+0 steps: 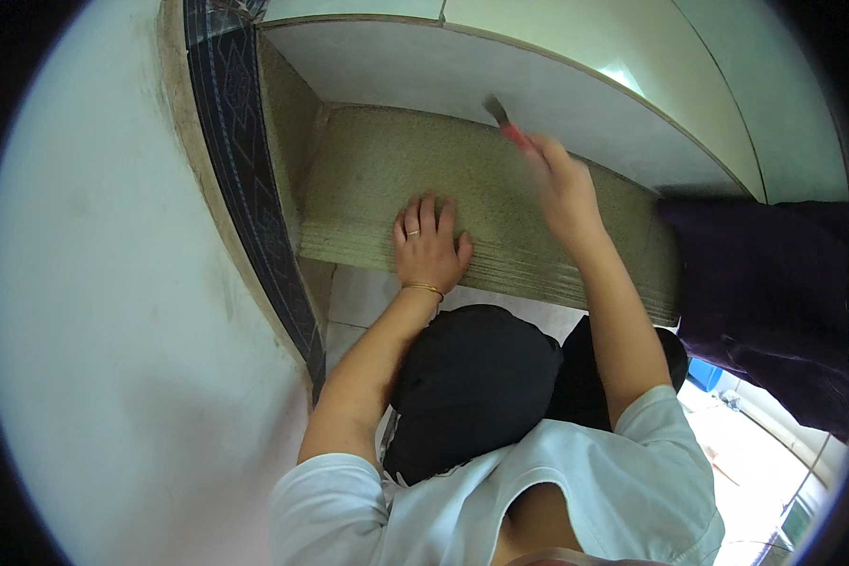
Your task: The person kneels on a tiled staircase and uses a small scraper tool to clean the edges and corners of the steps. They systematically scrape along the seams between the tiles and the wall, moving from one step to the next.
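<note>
In the head view my right hand [564, 185] is closed around the red handle of a brush [512, 131], blurred as if moving. The brush's dark bristles point up and left, in front of the pale riser [424, 67] of a stair step. My left hand [429, 244] lies palm down on the speckled stone tread [368, 163], near its ribbed front edge, fingers a little apart and holding nothing. Whether the bristles touch the riser I cannot tell.
A white wall [113, 283] with a dark patterned tile border [244, 141] runs along the left. Glossy pale tiles [679, 78] form the step above. Dark purple cloth [757, 283] hangs at the right, over the tread's end. A blue object [705, 374] stands below it.
</note>
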Tool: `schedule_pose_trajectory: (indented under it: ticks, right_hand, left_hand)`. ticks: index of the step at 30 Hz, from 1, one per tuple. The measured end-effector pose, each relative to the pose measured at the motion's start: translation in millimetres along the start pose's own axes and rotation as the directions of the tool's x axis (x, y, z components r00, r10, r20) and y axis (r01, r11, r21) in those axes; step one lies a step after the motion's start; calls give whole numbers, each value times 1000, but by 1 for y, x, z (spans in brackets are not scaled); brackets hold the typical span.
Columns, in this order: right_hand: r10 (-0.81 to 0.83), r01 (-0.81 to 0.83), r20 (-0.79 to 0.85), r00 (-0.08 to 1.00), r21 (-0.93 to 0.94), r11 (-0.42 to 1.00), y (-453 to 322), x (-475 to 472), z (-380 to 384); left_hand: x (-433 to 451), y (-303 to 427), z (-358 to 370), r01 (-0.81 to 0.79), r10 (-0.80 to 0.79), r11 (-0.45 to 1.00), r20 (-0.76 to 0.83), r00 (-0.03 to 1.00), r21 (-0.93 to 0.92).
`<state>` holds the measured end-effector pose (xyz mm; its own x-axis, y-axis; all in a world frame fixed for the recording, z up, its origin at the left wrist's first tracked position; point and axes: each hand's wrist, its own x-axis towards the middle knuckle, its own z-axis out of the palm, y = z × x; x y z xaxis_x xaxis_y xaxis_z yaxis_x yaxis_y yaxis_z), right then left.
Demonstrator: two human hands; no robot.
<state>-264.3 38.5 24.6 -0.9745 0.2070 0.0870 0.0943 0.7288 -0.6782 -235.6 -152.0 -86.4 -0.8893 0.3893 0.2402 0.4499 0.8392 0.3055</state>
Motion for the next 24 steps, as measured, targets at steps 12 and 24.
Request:
schedule_pose_trajectory:
  ticks: [12, 24]
  right_hand:
    - [-102, 81, -273, 956, -87, 993, -44, 44, 17]
    - [-36, 49, -397, 917, 22, 999, -16, 40, 11]
  left_hand:
    - [3, -1, -1, -19, 17, 997, -29, 999, -71]
    - [8, 4, 8, -25, 24, 995, -12, 1000, -91]
